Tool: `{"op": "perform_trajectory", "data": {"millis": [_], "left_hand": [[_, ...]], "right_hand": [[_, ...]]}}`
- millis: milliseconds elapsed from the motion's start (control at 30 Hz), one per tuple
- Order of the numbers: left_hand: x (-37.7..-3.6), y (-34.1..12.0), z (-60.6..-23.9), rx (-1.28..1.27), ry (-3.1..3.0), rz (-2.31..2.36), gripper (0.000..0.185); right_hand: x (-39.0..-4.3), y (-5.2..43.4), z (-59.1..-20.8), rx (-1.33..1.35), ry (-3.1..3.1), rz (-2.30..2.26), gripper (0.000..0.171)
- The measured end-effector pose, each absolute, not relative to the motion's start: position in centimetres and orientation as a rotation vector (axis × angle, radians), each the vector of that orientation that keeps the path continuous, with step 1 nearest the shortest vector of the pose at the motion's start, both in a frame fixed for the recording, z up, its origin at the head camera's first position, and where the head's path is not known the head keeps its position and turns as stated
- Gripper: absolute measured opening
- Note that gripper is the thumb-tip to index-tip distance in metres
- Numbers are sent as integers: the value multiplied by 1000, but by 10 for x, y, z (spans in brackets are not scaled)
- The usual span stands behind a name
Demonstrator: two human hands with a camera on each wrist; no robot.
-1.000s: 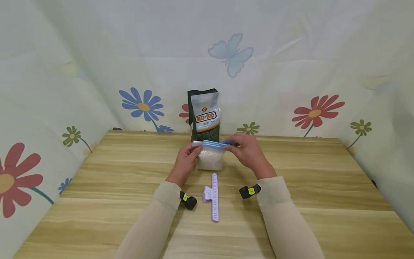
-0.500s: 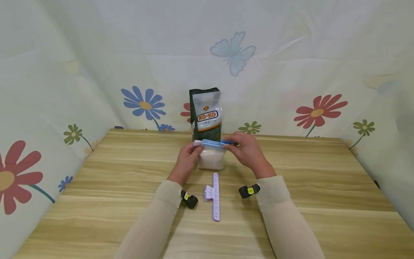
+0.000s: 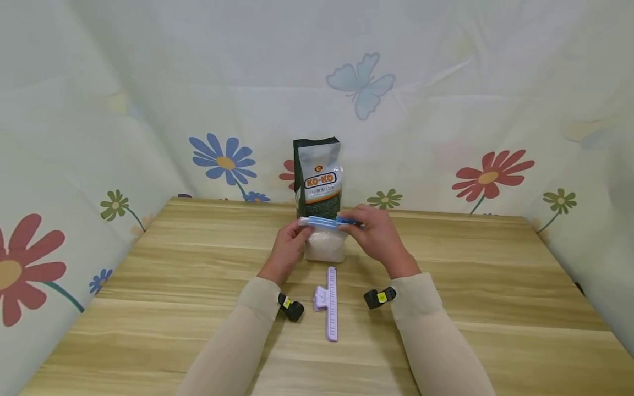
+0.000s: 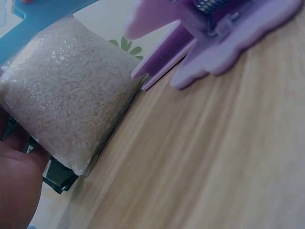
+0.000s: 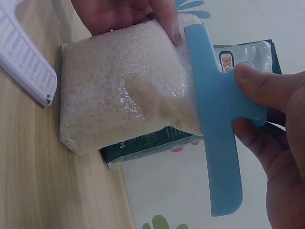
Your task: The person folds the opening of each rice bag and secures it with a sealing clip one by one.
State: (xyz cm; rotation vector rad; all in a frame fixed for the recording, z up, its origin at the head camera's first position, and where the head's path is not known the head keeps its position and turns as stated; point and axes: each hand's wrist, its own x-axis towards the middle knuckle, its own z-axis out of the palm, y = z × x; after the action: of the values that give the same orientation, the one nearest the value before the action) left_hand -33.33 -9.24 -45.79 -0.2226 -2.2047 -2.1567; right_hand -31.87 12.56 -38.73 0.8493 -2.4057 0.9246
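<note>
A clear bag of white rice [image 3: 324,247] stands upright near the back of the table, its top gathered flat. My left hand [image 3: 283,250] pinches the left end of that top. Across the bag's top lies a blue sealing clip [image 5: 214,119], whose lower end in the right wrist view extends past the bag. My right hand [image 3: 378,236] pinches the clip's handle between thumb and fingers. How far the bag's edge sits inside the clip is hidden. A lilac clip with ruler marks [image 3: 332,305] lies on the table between my forearms.
Behind the rice stands a dark green and silver KO-KO bag [image 3: 321,179]. The wooden table [image 3: 208,286] ends at a white cloth backdrop [image 3: 421,126] printed with flowers and a butterfly.
The blue clip has shifted slightly left along the bag's top, and my right hand with it. My left hand keeps its pinch. The head view has drifted a little.
</note>
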Motion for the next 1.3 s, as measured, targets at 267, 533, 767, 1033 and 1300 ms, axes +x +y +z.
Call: {"op": "perform_trajectory", "data": {"millis": [267, 533, 767, 1033, 1300], "left_hand": [[-332, -92, -458, -242, -2210, -2166, 26], [-334, -93, -457, -246, -2231, -2185, 30], [-325, -94, -442, -247, -2268, -2193, 29], [-321, -94, -441, -270, -2243, -2157, 29], [-331, -93, -456, -280, -2187, -2161, 27]], "right_hand": [[-318, 123, -389, 855, -2386, 913, 25], [-317, 120, -389, 899, -2329, 899, 25], [-317, 117, -389, 919, -2284, 896, 25], [-316, 112, -392, 909, -2287, 935, 25], [-317, 109, -394, 911, -2262, 909, 26]]}}
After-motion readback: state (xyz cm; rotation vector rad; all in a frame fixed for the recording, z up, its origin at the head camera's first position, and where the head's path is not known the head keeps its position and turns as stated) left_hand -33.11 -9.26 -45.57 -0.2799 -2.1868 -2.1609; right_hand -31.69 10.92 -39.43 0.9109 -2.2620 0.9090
